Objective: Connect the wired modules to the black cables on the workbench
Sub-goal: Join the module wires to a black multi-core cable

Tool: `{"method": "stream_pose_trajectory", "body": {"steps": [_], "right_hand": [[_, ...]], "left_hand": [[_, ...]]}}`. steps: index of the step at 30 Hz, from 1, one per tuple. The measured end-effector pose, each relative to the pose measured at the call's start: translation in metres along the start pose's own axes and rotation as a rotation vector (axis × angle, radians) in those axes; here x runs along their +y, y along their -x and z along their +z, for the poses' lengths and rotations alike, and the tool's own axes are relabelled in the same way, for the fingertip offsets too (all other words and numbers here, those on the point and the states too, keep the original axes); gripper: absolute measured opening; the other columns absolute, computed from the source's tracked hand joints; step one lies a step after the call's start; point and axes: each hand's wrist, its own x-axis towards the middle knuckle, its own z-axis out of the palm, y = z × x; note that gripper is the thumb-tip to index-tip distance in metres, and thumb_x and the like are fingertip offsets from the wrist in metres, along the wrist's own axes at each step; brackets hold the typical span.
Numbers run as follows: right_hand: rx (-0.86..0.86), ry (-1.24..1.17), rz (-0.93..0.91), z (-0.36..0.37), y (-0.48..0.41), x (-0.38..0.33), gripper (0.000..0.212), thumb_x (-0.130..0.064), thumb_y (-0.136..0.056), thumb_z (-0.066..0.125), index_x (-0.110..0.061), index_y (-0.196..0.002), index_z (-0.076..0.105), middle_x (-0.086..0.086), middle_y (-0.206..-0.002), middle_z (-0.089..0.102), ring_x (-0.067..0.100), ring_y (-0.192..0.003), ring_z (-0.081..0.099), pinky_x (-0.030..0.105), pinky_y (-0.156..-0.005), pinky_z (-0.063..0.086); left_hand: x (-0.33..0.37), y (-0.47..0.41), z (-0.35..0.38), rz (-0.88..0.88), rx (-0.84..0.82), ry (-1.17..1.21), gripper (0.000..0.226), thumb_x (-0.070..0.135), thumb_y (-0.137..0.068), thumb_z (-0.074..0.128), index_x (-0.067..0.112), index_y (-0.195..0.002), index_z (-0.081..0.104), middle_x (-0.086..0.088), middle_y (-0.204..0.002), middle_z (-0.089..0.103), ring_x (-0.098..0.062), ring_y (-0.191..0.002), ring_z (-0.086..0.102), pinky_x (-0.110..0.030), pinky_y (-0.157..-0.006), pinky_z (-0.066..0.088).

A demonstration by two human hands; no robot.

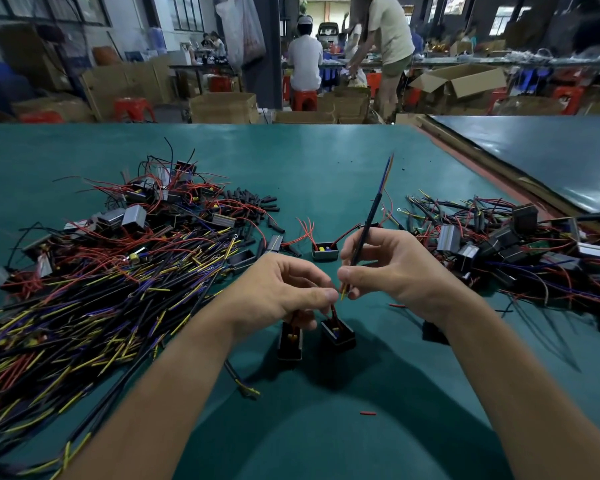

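My left hand (284,289) pinches the red wires of a small black module (338,332) that hangs just below my fingers. A second black module (289,344) hangs beside it, under the same hand. My right hand (392,268) grips a black cable (369,220) that points up and away, its yellow and blue inner wires fanning at the far tip. The cable's lower yellow end nearly touches the red wire tips between my two thumbs.
A big heap of black cables (101,299) with yellow and purple ends covers the left of the green workbench (309,168). Loose modules (324,251) and black sleeves (257,202) lie mid-table. A pile of wired modules (506,244) lies at the right. People work behind.
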Motion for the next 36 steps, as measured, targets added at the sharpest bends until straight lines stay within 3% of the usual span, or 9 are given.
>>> {"method": "stream_pose_trajectory", "body": {"steps": [7, 10, 13, 16, 19, 23, 30, 33, 36], "right_hand": [[-0.027, 0.056, -0.021, 0.006, 0.001, -0.002, 0.009, -0.018, -0.068, 0.079, -0.017, -0.073, 0.071, 0.004, -0.068, 0.069, 0.013, -0.06, 0.066, 0.022, -0.058, 0.055], [-0.022, 0.06, -0.017, 0.005, 0.0, -0.002, 0.01, -0.018, -0.065, 0.08, -0.016, -0.072, 0.072, 0.004, -0.067, 0.07, 0.014, -0.06, 0.066, 0.022, -0.057, 0.055], [-0.011, 0.03, -0.011, 0.001, 0.001, -0.003, 0.015, -0.016, -0.063, 0.081, -0.016, -0.076, 0.073, 0.008, -0.068, 0.07, 0.017, -0.061, 0.068, 0.023, -0.054, 0.054], [-0.027, 0.025, 0.034, -0.002, 0.001, -0.003, 0.022, -0.015, -0.064, 0.08, -0.017, -0.084, 0.072, 0.01, -0.069, 0.07, 0.018, -0.059, 0.067, 0.025, -0.053, 0.053], [-0.054, 0.039, 0.09, -0.006, 0.003, -0.004, 0.024, -0.012, -0.066, 0.079, -0.01, -0.087, 0.068, 0.01, -0.07, 0.07, 0.015, -0.058, 0.065, 0.024, -0.053, 0.053], [-0.118, 0.062, 0.166, -0.008, 0.004, -0.005, 0.02, -0.013, -0.063, 0.081, -0.015, -0.079, 0.068, 0.015, -0.074, 0.068, 0.017, -0.06, 0.065, 0.023, -0.052, 0.051], [-0.163, 0.146, 0.123, -0.008, 0.006, -0.005, 0.025, 0.009, -0.076, 0.076, -0.01, -0.082, 0.061, 0.01, -0.074, 0.069, 0.016, -0.061, 0.061, 0.022, -0.051, 0.047], [-0.149, 0.134, 0.094, -0.007, 0.004, -0.005, 0.027, 0.011, -0.076, 0.074, -0.011, -0.081, 0.06, 0.009, -0.072, 0.069, 0.014, -0.059, 0.06, 0.021, -0.049, 0.045], [-0.155, 0.111, 0.092, -0.006, 0.004, -0.005, 0.027, 0.011, -0.077, 0.074, -0.012, -0.082, 0.061, 0.01, -0.074, 0.069, 0.014, -0.06, 0.06, 0.021, -0.049, 0.045]], "left_hand": [[0.002, -0.001, 0.006, -0.016, 0.067, -0.123, 0.024, 0.037, -0.064, 0.078, 0.014, -0.07, 0.075, -0.001, -0.063, 0.067, -0.015, -0.049, 0.058, -0.028, -0.058, 0.042], [0.002, -0.003, 0.005, -0.032, 0.068, -0.137, 0.011, 0.018, -0.075, 0.08, 0.015, -0.067, 0.074, -0.002, -0.061, 0.066, -0.013, -0.05, 0.056, -0.024, -0.055, 0.043], [0.001, -0.003, 0.006, -0.034, 0.078, -0.122, 0.022, -0.002, -0.079, 0.072, 0.014, -0.064, 0.073, -0.003, -0.058, 0.064, -0.012, -0.047, 0.053, -0.019, -0.048, 0.044], [0.0, -0.003, 0.006, -0.013, 0.079, -0.116, 0.025, -0.006, -0.08, 0.069, 0.013, -0.064, 0.071, -0.003, -0.056, 0.062, -0.012, -0.046, 0.052, -0.019, -0.047, 0.044], [0.001, -0.003, 0.005, 0.022, 0.06, -0.139, 0.022, -0.004, -0.082, 0.068, 0.011, -0.066, 0.069, -0.002, -0.056, 0.06, -0.013, -0.046, 0.05, -0.019, -0.048, 0.042], [-0.001, -0.004, 0.002, 0.04, 0.049, -0.159, 0.019, -0.001, -0.082, 0.069, 0.011, -0.068, 0.069, -0.002, -0.057, 0.059, -0.014, -0.048, 0.051, -0.021, -0.05, 0.042], [0.001, -0.001, 0.0, 0.022, 0.027, -0.122, 0.005, 0.007, -0.076, 0.078, 0.01, -0.074, 0.074, -0.003, -0.063, 0.066, -0.012, -0.047, 0.057, -0.019, -0.047, 0.045], [0.003, 0.002, -0.003, -0.013, -0.033, -0.044, 0.015, 0.014, -0.063, 0.082, 0.011, -0.077, 0.076, -0.006, -0.067, 0.067, -0.013, -0.053, 0.062, -0.021, -0.053, 0.051], [0.003, 0.002, -0.004, -0.029, -0.06, -0.037, 0.018, 0.011, -0.063, 0.081, 0.012, -0.08, 0.076, -0.01, -0.071, 0.068, -0.017, -0.057, 0.063, -0.027, -0.058, 0.056]]}}
